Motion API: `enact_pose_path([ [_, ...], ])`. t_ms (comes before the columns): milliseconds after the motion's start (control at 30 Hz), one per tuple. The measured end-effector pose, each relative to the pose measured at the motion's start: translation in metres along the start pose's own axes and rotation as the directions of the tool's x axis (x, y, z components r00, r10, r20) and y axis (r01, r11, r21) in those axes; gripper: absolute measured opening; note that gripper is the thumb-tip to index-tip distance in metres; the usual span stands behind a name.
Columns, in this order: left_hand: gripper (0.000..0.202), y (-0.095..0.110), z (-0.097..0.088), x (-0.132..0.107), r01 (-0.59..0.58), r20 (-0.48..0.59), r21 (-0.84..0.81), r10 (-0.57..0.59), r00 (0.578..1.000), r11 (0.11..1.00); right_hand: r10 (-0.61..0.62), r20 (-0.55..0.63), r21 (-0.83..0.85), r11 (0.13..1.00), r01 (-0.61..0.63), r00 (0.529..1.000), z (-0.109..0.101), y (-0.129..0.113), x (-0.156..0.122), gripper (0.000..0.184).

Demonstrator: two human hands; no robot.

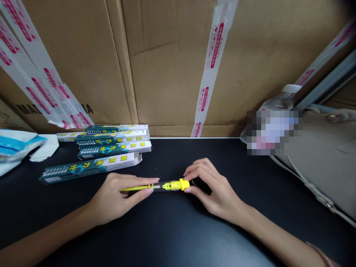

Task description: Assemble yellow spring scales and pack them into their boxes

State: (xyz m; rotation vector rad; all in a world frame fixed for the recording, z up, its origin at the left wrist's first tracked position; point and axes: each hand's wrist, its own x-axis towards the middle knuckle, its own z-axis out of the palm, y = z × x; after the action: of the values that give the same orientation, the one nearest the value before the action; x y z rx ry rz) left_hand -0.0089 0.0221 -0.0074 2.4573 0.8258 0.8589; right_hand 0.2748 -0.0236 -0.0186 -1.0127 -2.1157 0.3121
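Observation:
A clear tubular spring scale (164, 186) with yellow inner parts and a yellow end cap lies level between my hands, just above the black table. My left hand (116, 196) is closed around its left part, thumb and fingers pinching the tube from both sides. At the other end, my right hand (214, 187) pinches the yellow cap (184, 184) between thumb and fingertips. A thin wire, perhaps a hook or ring, shows beside the cap inside the curl of my right fingers. The left end of the scale is partly hidden by my left hand.
Several printed narrow boxes (114, 148) lie at the back left, one nearer box (91, 168) with its end flap raised. A blue and white plastic wrapper (22, 148) is far left. A bottle (287, 96) and a grey bag (328, 159) stand right. Cardboard cartons (172, 66) wall the back.

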Motion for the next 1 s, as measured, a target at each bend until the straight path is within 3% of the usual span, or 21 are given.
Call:
enact_pose_path([
  [67,0.028,0.001,0.000,0.000,0.009,0.015,0.015,-0.009,1.000,1.000,0.000,0.027,-0.018,1.000,0.001,1.000,0.000,-0.001,0.002,0.003],
  [300,0.026,0.005,0.000,0.002,0.029,-0.027,0.043,-0.027,0.999,0.999,0.054,0.074,-0.082,0.995,-0.048,0.996,0.004,-0.005,0.010,0.028],
  [567,0.026,0.005,-0.001,-0.004,-0.015,0.014,0.058,0.014,1.000,0.998,0.014,0.139,-0.053,0.999,-0.007,0.990,-0.007,-0.011,0.001,0.008],
  [700,0.027,0.008,-0.003,-0.002,-0.060,0.037,0.049,0.058,0.998,0.997,-0.012,0.159,-0.058,0.998,0.022,0.987,-0.010,-0.012,-0.001,0.012],
  [867,0.026,0.010,-0.002,0.000,-0.102,0.021,0.063,0.101,0.995,0.993,0.018,0.143,-0.084,0.996,-0.006,0.990,-0.006,-0.013,0.000,0.027],
  [1000,0.027,0.008,-0.001,-0.002,-0.110,-0.014,0.099,0.112,0.994,0.989,0.104,0.068,-0.128,0.987,-0.095,0.992,0.000,-0.015,0.000,0.019],
])
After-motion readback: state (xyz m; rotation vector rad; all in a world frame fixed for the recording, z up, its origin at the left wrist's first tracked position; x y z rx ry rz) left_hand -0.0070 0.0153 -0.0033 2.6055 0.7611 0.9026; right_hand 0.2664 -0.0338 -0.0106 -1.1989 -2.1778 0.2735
